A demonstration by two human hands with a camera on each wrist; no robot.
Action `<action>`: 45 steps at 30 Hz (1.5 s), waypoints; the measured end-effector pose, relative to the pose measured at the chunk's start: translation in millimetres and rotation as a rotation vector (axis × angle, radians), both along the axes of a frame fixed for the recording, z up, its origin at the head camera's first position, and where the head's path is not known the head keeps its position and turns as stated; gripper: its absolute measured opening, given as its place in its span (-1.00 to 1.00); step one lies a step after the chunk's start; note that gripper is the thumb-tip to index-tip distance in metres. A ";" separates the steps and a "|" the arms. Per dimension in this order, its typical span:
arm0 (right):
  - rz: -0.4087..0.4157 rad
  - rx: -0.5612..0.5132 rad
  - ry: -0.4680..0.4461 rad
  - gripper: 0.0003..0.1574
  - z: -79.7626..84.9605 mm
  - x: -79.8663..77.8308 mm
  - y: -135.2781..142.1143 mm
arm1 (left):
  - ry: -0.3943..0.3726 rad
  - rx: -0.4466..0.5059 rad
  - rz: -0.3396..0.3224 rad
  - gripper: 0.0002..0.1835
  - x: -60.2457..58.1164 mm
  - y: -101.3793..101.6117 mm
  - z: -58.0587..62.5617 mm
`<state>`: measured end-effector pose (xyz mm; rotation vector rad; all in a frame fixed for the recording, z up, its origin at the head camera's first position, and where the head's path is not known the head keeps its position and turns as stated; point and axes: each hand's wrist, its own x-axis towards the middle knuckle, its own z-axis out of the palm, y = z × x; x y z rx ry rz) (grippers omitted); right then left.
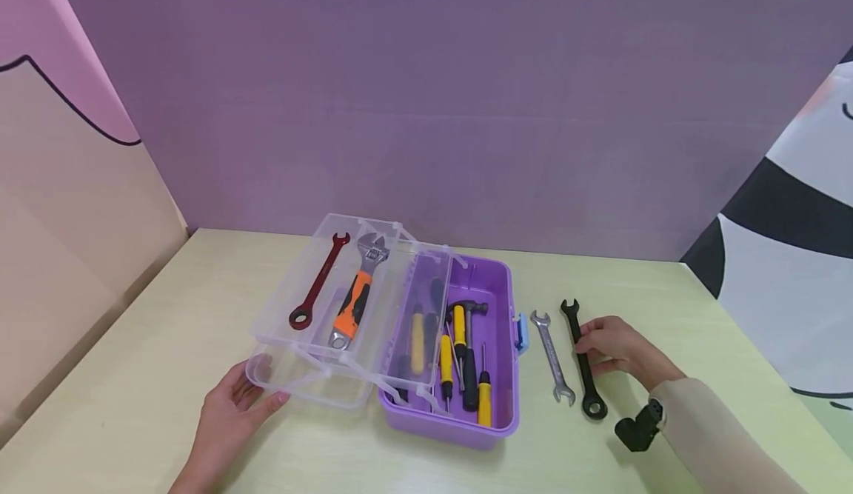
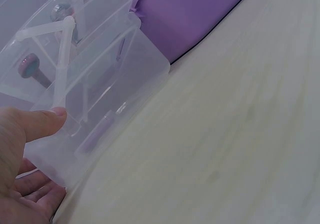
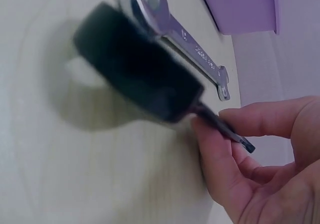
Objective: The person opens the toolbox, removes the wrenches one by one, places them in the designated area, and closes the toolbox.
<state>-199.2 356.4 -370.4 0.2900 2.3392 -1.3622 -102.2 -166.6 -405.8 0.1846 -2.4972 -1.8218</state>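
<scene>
My right hand [image 1: 616, 346] pinches a black combination wrench [image 1: 585, 368] between thumb and fingers; in the right wrist view its ring end [image 3: 140, 63] looms close to the camera. Left of it a silver open-end wrench [image 1: 553, 357] lies on the table. My left hand [image 1: 226, 409] grips the corner of the clear lid [image 2: 135, 58] of a purple toolbox [image 1: 453, 435], thumb above and fingers below. Over the lid, the fold-out clear trays [image 1: 276, 316] carry a dark red combination wrench [image 1: 320, 279] and an adjustable wrench [image 1: 360, 294] with an orange and black handle.
Inside the box are a hammer [image 1: 469, 361], several yellow-handled screwdrivers [image 1: 484, 401] and other tools, some seen through the tray. A blue latch [image 1: 522, 333] sticks out on the box's right side. A purple wall [image 1: 466, 109] rises behind the table [image 1: 133, 405].
</scene>
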 end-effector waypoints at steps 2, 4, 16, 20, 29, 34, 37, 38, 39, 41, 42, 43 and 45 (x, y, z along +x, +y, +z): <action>-0.012 0.017 0.005 -0.65 0.7 0.5 -2.3 | 0.002 -0.003 -0.003 -0.26 -0.2 0.1 0.4; -0.036 0.047 0.016 -0.62 2.7 2.2 -6.3 | 0.005 -0.006 -0.003 -0.26 -0.5 0.4 0.7; -0.052 0.154 0.044 -0.66 7.0 3.6 -13.3 | 0.003 -0.019 -0.001 -0.25 -1.3 0.8 1.3; -0.049 0.173 0.040 -0.70 7.1 2.9 -13.4 | 0.007 -0.023 -0.002 -0.25 -0.7 1.2 1.5; -0.016 0.252 0.036 -0.75 10.1 2.9 -12.9 | 0.019 -0.017 0.001 -0.27 -0.1 1.8 2.5; -0.008 0.270 0.035 -0.72 9.6 3.9 -11.0 | 0.027 -0.018 -0.004 -0.27 1.2 1.1 1.9; 0.007 0.273 0.047 -0.69 9.6 4.6 -10.0 | 0.029 -0.020 -0.006 -0.27 1.6 0.5 1.5; 0.010 0.273 0.050 -0.69 9.6 4.8 -9.8 | 0.032 -0.017 -0.008 -0.27 1.6 0.4 1.5; 0.013 0.274 0.052 -0.69 9.7 5.0 -9.6 | 0.031 -0.016 -0.008 -0.27 1.3 0.3 1.3; 0.016 0.275 0.056 -0.69 10.0 5.5 -9.3 | 0.034 -0.008 -0.010 -0.26 0.9 0.3 1.2; 0.017 0.274 0.057 -0.70 10.0 5.8 -9.1 | 0.035 -0.006 -0.011 -0.26 0.8 0.3 1.1; 0.017 0.273 0.058 -0.70 10.1 6.1 -8.9 | 0.037 -0.007 -0.012 -0.26 0.8 0.3 1.1; 0.017 0.262 0.059 -0.70 10.4 6.7 -8.3 | 0.040 -0.010 -0.012 -0.26 0.8 0.5 1.4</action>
